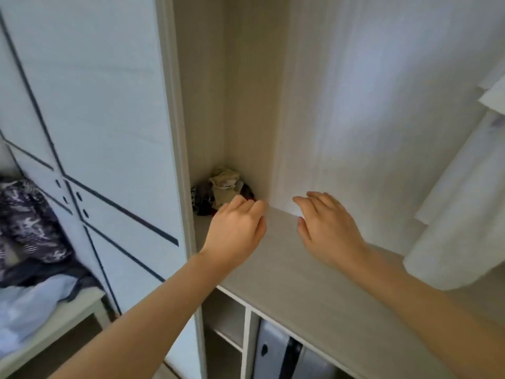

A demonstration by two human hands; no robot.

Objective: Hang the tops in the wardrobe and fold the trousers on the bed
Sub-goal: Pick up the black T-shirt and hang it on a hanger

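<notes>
Currently both hands hold nothing over the wardrobe shelf (287, 283): left hand (235, 228) loosely curled, right hand (325, 225) relaxed, fingers spread. White garment (461, 214) hangs just right of right hand; clothes heap (30, 222) on bed (54, 324), well left of left hand.

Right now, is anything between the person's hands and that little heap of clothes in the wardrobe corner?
Nothing visible is. The left hand is just in front of the heap of clothes in the back corner, the right hand beside it over the wardrobe shelf; the white hanging garment is off to the right.
</notes>
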